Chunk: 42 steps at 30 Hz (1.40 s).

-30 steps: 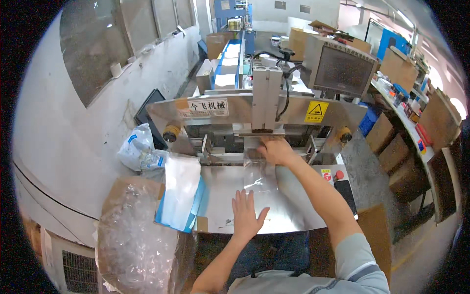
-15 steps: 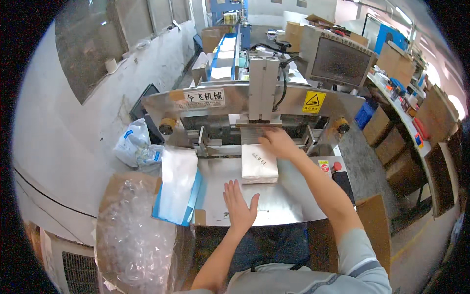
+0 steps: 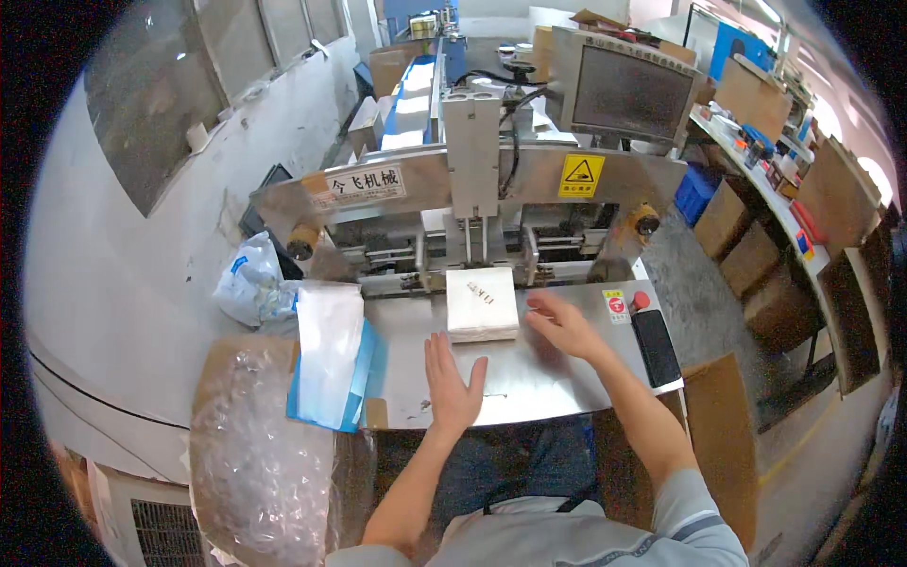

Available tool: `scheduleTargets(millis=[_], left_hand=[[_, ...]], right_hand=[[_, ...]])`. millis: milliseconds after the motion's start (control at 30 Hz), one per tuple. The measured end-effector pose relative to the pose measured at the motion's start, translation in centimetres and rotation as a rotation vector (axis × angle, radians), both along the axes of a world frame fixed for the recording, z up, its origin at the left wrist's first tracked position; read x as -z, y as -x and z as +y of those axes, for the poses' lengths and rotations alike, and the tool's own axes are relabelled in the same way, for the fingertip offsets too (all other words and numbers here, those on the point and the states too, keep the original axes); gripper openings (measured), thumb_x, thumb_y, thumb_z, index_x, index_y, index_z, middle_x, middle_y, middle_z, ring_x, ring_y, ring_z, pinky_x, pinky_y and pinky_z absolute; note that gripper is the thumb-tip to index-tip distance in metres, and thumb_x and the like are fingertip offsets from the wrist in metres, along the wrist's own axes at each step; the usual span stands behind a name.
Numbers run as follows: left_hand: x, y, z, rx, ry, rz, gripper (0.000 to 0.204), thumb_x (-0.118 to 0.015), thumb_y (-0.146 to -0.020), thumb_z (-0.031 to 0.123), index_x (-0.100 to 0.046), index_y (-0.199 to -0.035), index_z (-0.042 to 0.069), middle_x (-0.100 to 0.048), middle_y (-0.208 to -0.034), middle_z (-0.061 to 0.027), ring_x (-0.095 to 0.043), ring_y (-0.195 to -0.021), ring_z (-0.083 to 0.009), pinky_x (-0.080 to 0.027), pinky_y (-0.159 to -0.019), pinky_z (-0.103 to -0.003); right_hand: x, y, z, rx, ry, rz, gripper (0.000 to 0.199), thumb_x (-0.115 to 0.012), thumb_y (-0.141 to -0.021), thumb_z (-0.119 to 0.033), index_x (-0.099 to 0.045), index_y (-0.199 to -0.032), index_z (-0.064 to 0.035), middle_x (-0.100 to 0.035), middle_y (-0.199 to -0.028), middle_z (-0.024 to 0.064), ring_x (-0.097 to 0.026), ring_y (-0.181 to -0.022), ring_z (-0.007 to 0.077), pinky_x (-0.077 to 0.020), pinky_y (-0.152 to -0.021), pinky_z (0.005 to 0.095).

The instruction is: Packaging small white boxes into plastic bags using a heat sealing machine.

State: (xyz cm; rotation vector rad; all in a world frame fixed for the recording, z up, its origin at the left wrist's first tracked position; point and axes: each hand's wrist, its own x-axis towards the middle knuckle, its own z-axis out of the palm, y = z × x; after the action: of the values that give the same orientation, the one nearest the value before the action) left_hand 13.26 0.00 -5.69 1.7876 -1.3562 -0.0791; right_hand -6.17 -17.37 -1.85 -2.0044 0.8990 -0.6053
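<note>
A: What is lying at the centre?

B: A square white packet (image 3: 482, 304), thick and soft-edged, is lying flat on a smooth, shiny steel table (image 3: 539, 383). Dark print is slanting across its top.

A: And the hands?

B: The left hand (image 3: 454, 389) is stretching its fingers straight, thumb spread wide, gripping nothing. Its fingertips are reaching just beside the packet's near left corner; whether they are touching it, I cannot tell. The right hand (image 3: 564, 327) is hovering slightly blurred, fingers loosely bent and clasping nothing, apart from the packet's right side.

A: What is surrounding them?

B: To the left, limp white sheets (image 3: 329, 335) are lying over a blue box (image 3: 365, 369), while crinkled clear plastic (image 3: 265, 454) is filling a brown cardboard box (image 3: 282, 348). To the right, a flat black phone (image 3: 656, 348) is resting near a round red button (image 3: 641, 300). Behind the packet, a metal machine (image 3: 472, 156) is standing.

A: Any labels showing?

B: Its crossbar (image 3: 529, 180) is carrying a white plate (image 3: 365, 181) with bold black characters and a yellow sign (image 3: 580, 177) with a black triangle. A sticker (image 3: 616, 308) is displaying a red circle beside the button. Lettering is running along the top of a boxy grey screen (image 3: 625, 92).
</note>
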Motion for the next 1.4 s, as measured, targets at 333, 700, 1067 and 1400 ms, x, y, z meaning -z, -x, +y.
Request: scheduleTargets(millis=[333, 700, 1067, 1400], left_hand=[[-2.5, -4.7, -8.1, 0.015, -0.133, 0.651, 0.078, -0.065, -0.092, 0.049, -0.045, -0.132, -0.014, -0.058, -0.127, -0.0314, -0.056, -0.119, -0.0407, -0.042, -0.103, -0.042], [-5.3, -0.8, -3.1, 0.464, -0.19, 0.76, 0.056, -0.087, -0.075, 0.015, -0.052, -0.116, 0.0, -0.062, -0.107, -0.0117, -0.061, -0.098, -0.0181, -0.05, -0.086, -0.031], [-1.5, -4.5, -15.4, 0.291, -0.678, -0.358, 0.072, -0.061, -0.083, 0.066, -0.059, -0.137, 0.019, -0.034, -0.152, -0.0312, -0.029, -0.142, -0.0509, -0.027, -0.115, -0.059], [3.1, -12.1, -20.9, 0.564, -0.563, -0.319, 0.044, -0.049, -0.099, 0.035, -0.065, -0.089, -0.005, -0.067, -0.089, -0.0177, -0.063, -0.087, -0.0343, -0.049, -0.079, -0.047]], right_hand=[[-0.9, -4.2, 1.1, 0.027, -0.185, -0.129, 0.071, -0.063, -0.096, -0.04, -0.038, -0.147, 0.0022, -0.057, -0.137, 0.0206, -0.058, -0.123, 0.0283, -0.0453, -0.103, 0.0377], [-2.4, 5.1, 4.3, 0.016, -0.096, -0.084, 0.097, -0.081, -0.081, -0.04, -0.03, -0.152, 0.0036, -0.047, -0.146, 0.0236, -0.05, -0.132, 0.0314, -0.0424, -0.108, 0.0389], [-1.8, 14.8, 10.0, 0.171, -0.602, -0.335, 0.098, -0.086, -0.075, -0.011, -0.026, -0.152, 0.0064, -0.059, -0.13, 0.0204, -0.059, -0.117, 0.0231, -0.0459, -0.102, 0.0356], [0.3, 41.6, 19.6, 1.149, -0.307, -0.39, 0.049, -0.073, -0.088, -0.017, -0.055, -0.127, 0.0052, -0.067, -0.115, 0.0122, -0.066, -0.099, 0.0187, -0.0546, -0.087, 0.0335]])
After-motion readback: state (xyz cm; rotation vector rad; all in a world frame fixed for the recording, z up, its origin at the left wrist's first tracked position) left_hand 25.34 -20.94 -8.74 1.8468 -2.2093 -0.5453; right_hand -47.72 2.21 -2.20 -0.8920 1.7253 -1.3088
